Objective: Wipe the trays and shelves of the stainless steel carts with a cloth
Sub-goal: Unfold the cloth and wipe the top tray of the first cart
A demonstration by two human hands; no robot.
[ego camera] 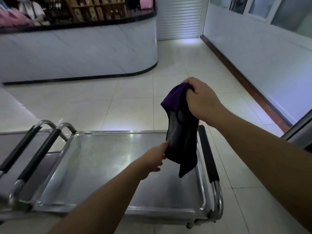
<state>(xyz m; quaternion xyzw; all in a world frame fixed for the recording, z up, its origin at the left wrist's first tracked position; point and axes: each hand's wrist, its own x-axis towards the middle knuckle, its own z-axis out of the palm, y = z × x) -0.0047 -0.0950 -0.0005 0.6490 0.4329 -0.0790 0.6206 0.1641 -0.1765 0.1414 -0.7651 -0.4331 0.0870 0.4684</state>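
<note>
A dark purple cloth [181,132] hangs in the air above the top tray [101,166] of a stainless steel cart. My right hand [200,98] grips its upper end in a fist, well above the tray's right side. Lower down, my left hand [153,159] pinches the cloth's left edge between thumb and fingers. The cloth's bottom tip dangles just over the tray and does not visibly touch it. The tray's surface is bare and shiny.
The cart has a black-padded handle [208,152] on its right side. A second steel cart [25,149] with two similar padded bars stands against its left. A curved white counter [84,53] lies ahead on the left, a white wall [253,56] on the right, tiled floor between.
</note>
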